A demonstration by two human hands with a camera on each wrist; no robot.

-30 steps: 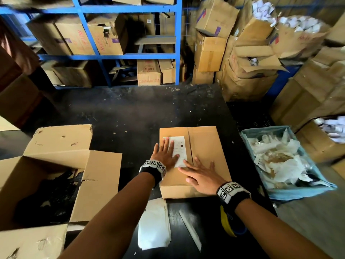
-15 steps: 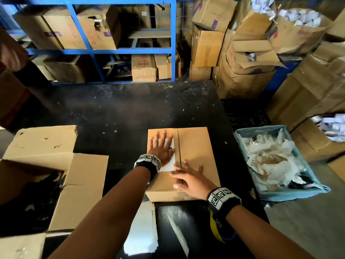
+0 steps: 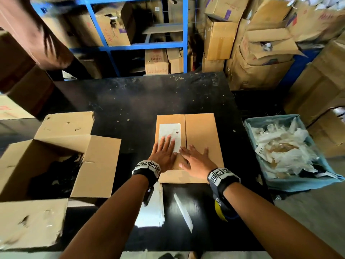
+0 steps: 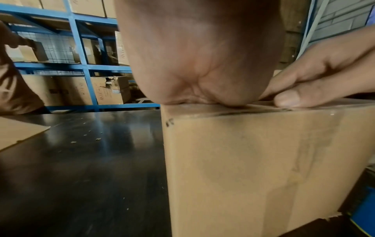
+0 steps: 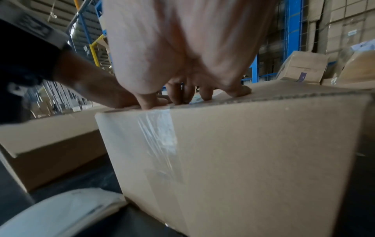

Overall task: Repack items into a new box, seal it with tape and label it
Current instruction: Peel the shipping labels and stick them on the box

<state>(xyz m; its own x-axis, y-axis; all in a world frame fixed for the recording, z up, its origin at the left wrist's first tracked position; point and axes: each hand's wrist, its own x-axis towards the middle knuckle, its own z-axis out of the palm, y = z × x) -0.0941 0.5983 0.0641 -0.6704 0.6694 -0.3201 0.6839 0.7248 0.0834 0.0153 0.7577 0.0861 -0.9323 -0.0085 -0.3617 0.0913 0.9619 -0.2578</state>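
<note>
A closed brown cardboard box [image 3: 201, 135] sits in the middle of the black table [image 3: 130, 101], with clear tape [image 5: 154, 131] running over its seam and down its near side. A white label [image 3: 170, 132] lies on the left half of the lid. My left hand [image 3: 165, 152] lies flat with straight fingers on the label's near end. My right hand [image 3: 196, 159] rests flat beside it on the lid, fingers spread across the seam. In the left wrist view the palm [image 4: 198, 64] presses on the box's top edge [image 4: 263, 110].
A large open carton [image 3: 56, 161] with dark contents stands at the left. White backing sheets [image 3: 153, 208] and a paper strip [image 3: 183, 212] lie at the table's near edge. A blue bin [image 3: 291, 152] of crumpled paper stands right. Another person's arm [image 3: 35, 36] shows at the far left.
My left hand has slid back toward me along the label, uncovering its far part. My right hand has stayed on the lid, shifting slightly.
</note>
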